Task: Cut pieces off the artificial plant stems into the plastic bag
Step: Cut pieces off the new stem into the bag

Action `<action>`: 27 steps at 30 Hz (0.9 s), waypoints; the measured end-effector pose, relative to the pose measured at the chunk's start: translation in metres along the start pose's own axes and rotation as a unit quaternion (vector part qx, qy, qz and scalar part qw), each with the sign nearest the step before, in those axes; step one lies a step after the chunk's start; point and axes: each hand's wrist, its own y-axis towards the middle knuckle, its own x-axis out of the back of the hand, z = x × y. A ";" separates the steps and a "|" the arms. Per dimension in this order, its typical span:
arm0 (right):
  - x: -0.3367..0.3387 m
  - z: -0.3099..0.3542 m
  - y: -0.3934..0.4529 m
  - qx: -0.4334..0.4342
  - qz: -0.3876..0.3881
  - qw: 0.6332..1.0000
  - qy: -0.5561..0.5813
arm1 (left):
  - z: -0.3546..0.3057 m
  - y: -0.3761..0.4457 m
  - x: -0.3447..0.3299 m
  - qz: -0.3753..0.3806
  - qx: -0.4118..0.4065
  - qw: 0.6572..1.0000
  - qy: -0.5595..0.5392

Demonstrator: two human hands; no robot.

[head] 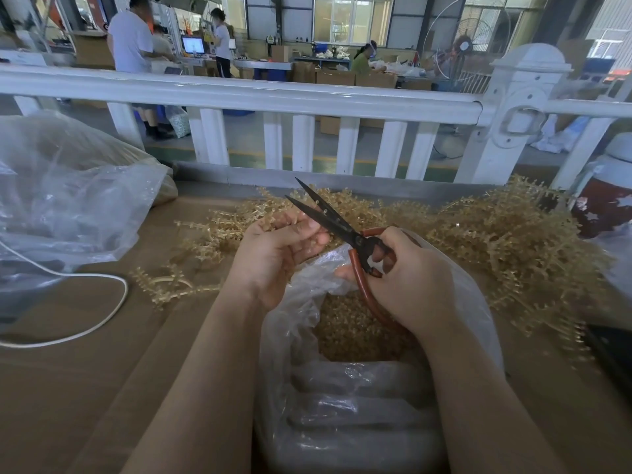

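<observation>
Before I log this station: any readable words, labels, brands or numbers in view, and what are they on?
None can be read.
Monitor screen in the background: content too small and blurred.
Yellow sign on the far wall: too small to read.
Red container at the right: star shapes only, no text.
Scissors and plastic bag: no markings visible.

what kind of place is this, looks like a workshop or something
Most likely a factory floor or assembly workshop. Beyond the white railing other workers stand at benches among stacked cardboard boxes, with a big industrial fan nearby, and this bench holds a bulk pile of artificial plant stems.
</observation>
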 end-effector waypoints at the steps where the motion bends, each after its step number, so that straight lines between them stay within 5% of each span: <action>1: 0.000 0.000 0.000 -0.001 0.002 1.000 -0.001 | 0.000 0.000 0.000 0.003 0.001 1.000 0.005; 27: 0.001 0.002 0.000 -0.023 -0.002 1.000 -0.003 | 0.002 -0.001 -0.005 0.032 -0.020 0.999 0.038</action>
